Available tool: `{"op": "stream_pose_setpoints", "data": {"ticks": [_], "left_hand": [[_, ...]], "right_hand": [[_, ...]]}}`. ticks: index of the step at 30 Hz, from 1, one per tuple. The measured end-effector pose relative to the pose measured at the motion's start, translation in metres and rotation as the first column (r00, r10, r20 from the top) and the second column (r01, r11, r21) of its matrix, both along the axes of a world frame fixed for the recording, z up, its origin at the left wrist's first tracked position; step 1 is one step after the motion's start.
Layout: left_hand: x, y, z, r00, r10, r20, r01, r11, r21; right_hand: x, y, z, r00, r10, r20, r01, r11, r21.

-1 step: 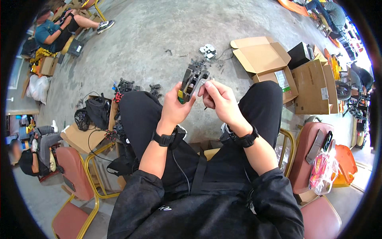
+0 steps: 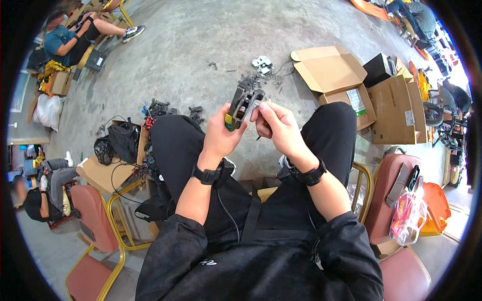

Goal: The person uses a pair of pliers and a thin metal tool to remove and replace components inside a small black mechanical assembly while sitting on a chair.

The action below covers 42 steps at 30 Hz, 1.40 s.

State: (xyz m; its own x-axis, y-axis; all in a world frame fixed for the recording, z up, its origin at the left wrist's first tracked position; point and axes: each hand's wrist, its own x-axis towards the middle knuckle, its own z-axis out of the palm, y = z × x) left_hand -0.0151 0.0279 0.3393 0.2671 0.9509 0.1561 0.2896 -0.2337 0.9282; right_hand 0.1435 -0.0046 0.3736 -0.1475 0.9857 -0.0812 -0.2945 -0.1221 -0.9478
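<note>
My left hand [image 2: 221, 133] is closed round a black and grey mechanical part [image 2: 243, 106] with a yellow and green lower end, held up between my knees. Small inner pieces show in its open middle. My right hand [image 2: 276, 124] sits close against the part's right side, thumb and forefinger pinched at its edge. A thin dark rod [image 2: 259, 138] sticks out below the curled right fingers; its kind cannot be made out. On the floor just beyond lie small dark parts [image 2: 249, 80] and a whitish mechanical piece [image 2: 262, 64].
An open cardboard box [image 2: 329, 70] stands to the right, beside a taller carton [image 2: 394, 113]. Dark parts and a black bag [image 2: 124, 136] lie to the left. Padded chairs [image 2: 93, 215] flank me. A seated person [image 2: 68, 42] is at the far left.
The part in my left hand has tilted very slightly. Everything else looks the same.
</note>
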Motion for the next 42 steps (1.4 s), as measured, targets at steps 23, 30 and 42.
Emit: {"op": "stream_pose_setpoints", "data": {"ticks": [23,30,42], "left_hand": [[0.003,-0.002,0.002,0.996,-0.033,-0.087,0.041,0.994,0.097],[0.004,-0.004,-0.002,0.997,-0.065,0.037,0.065,0.998,0.015],[0.002,-0.005,0.006,0.990,-0.032,0.140,0.039,0.998,-0.047]], "right_hand": [[0.003,-0.001,0.002,0.988,0.030,-0.152,-0.050,0.990,-0.129],[-0.002,-0.005,0.002,0.744,-0.348,0.570,0.110,0.906,0.408],[-0.006,-0.005,0.001,0.998,-0.046,0.045,0.039,0.988,0.150]]}}
